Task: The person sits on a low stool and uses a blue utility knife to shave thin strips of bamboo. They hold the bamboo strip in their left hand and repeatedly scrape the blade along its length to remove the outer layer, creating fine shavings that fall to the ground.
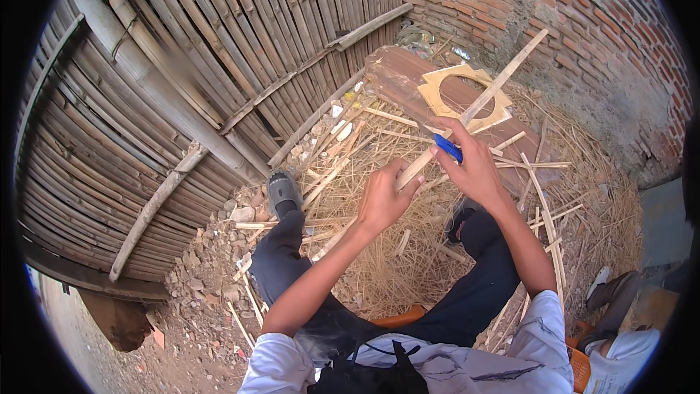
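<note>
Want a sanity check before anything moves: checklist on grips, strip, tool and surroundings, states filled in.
1. Left grip closed on wooden strip's near end: ok.
2. Right grip closed on blue tool: ok.
3. Any blade directed away from left grip: cannot tell, too small to see.
4. Strip's far end off the brick wall: cannot tell.
5. Co-worker away from strip: ok, lower right.
6. Area around left shoe uncluttered: not ok, rubble and sticks.

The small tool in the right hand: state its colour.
The small, slim tool is blue where visible, best seen in the head view.
</note>
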### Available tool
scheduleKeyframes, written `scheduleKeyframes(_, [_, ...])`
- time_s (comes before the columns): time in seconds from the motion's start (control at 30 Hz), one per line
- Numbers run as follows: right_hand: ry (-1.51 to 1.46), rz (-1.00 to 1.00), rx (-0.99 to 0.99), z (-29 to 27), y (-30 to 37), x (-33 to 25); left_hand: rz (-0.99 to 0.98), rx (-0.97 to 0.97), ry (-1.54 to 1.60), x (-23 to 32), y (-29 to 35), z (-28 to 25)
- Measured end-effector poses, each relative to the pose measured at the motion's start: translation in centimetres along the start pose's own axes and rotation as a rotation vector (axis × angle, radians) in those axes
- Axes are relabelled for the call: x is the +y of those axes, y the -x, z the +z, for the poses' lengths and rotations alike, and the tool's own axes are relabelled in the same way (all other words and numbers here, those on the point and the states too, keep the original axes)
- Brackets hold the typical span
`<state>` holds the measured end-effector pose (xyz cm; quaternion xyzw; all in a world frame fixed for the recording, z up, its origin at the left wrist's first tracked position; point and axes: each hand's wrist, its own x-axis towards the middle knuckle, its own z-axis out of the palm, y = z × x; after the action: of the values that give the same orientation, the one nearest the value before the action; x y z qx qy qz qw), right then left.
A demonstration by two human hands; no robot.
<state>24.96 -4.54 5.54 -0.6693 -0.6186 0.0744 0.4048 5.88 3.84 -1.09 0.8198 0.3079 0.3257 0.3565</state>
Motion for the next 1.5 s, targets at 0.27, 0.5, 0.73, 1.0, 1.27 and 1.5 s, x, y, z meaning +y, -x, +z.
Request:
scheduleKeyframes(0.27, [-0.307,0.168,0.19,2.7,-1.5,3.6,0.038,0.157,-0.289,0.8,-0.4,-0.1])
scheduleKeyframes(0.5, [-0.482,0.105,0.319,4.3,-3.0,4.8,0.006,0.118,-0.001,-0.8,-0.9,0.7])
scheduleKeyframes(0.73, [-0.515,0.13,0.309,4.1,-3.0,2.9,-0.109,0.05,0.343,-0.3,-1.0,1.2])
scheduleKeyframes(1.0, [-0.662,0.22,0.165,4.5,-3.2,2.4,-0.291,-0.048,0.833,-1.0,-1.3,1.4])
scheduleKeyframes(1.27, [-0.726,0.291,-0.035,5.1,-3.0,1.3,-0.383,-0.256,1.124,0.5,-0.5,2.1])
scheduleKeyframes(1.5, [-0.774,0.311,-0.028,6.3,-2.8,2.2,-0.462,-0.339,1.408,-0.7,-0.5,2.7])
